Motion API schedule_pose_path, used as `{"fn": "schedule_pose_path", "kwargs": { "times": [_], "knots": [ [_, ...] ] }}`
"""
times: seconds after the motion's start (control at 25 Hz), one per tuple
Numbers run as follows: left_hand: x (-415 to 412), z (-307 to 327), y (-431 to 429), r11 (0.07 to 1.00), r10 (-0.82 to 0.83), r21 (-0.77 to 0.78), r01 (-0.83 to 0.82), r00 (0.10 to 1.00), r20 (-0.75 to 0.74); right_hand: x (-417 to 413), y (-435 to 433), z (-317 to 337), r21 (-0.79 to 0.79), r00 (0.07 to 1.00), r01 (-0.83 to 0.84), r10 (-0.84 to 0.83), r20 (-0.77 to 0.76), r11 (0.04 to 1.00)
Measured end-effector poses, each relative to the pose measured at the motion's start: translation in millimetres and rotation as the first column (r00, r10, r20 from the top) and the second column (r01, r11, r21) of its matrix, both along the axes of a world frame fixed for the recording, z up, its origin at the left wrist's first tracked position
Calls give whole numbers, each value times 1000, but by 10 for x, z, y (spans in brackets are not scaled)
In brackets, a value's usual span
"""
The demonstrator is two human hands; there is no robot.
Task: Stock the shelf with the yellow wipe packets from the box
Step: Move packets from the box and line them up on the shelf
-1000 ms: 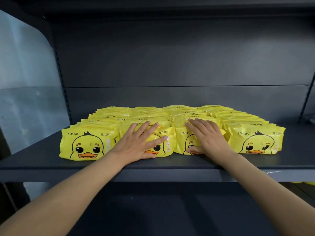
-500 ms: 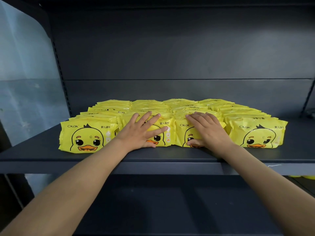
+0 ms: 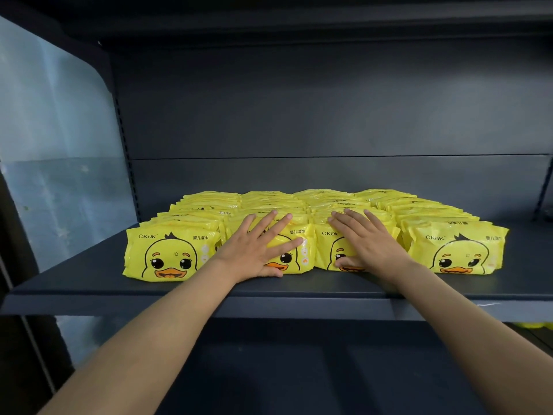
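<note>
Several rows of yellow wipe packets with a duck face stand on the dark shelf point(image 3: 89, 283), running from front to back. My left hand point(image 3: 257, 247) lies flat with fingers spread on the front packet of the second row point(image 3: 299, 253). My right hand point(image 3: 365, 244) presses flat on the front packet of the third row point(image 3: 326, 250), its thumb at the packet's lower edge. The leftmost front packet point(image 3: 170, 253) and the rightmost front packet point(image 3: 457, 250) stand untouched. The box is not in view.
The shelf's dark back panel point(image 3: 329, 115) rises behind the rows, with an upper shelf point(image 3: 299, 22) overhead. A pale blue wall point(image 3: 54, 145) lies to the left. A lower shelf point(image 3: 299, 369) sits below, with a bit of yellow at its right edge point(image 3: 535, 324).
Both hands stay flat on the two middle front packets. The camera has shifted slightly, so the shelf sits a little differently in the frame.
</note>
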State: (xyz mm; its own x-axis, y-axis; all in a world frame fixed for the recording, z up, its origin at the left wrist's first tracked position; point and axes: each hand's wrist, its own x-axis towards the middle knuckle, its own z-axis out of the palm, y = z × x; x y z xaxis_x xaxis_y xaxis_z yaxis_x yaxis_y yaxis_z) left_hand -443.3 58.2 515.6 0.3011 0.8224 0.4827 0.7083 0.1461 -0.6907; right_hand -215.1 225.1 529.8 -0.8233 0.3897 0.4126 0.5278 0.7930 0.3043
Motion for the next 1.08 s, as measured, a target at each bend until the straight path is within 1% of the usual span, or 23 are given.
{"fn": "schedule_pose_path", "kwargs": {
  "times": [0.12,0.24,0.32,0.4,0.48,0.6,0.68,0.76,0.88,0.96,1.08],
  "knots": [
    [37,100,-196,1000,12,22,-12,1000,-1,87,-72,2,35,997,-46,47,-54,998],
    [30,199,-507,996,68,58,-67,998,-9,133,-262,89,-44,972,-102,91,-216,994],
    [9,259,-752,996,74,55,-74,997,-9,118,-388,173,-122,942,-188,144,-302,975],
    [-29,300,-1037,993,87,72,-91,995,48,42,-547,240,-141,917,-264,203,-344,954],
    [-61,336,-1338,986,111,112,-126,985,132,-90,-750,293,-143,918,-291,234,-320,946],
    [-154,360,-1750,968,174,129,-216,945,275,-392,-1127,320,-194,931,-293,233,-279,936],
    [-263,349,-1901,958,202,134,-254,928,314,-636,-1390,330,-217,937,-303,249,-246,928],
    [-470,322,-1976,955,182,179,-237,942,280,-940,-1641,328,-177,935,-319,278,-221,931],
    [-882,283,-1915,962,131,208,-175,969,208,-1417,-1898,287,-68,928,-334,315,-200,940],
    [-1119,217,-1786,975,105,176,-135,980,168,-1663,-1969,267,-56,937,-323,311,-160,945],
    [-1398,89,-1557,993,65,88,-75,991,116,-1913,-1949,178,-81,957,-289,285,-63,954]
  ]
}}
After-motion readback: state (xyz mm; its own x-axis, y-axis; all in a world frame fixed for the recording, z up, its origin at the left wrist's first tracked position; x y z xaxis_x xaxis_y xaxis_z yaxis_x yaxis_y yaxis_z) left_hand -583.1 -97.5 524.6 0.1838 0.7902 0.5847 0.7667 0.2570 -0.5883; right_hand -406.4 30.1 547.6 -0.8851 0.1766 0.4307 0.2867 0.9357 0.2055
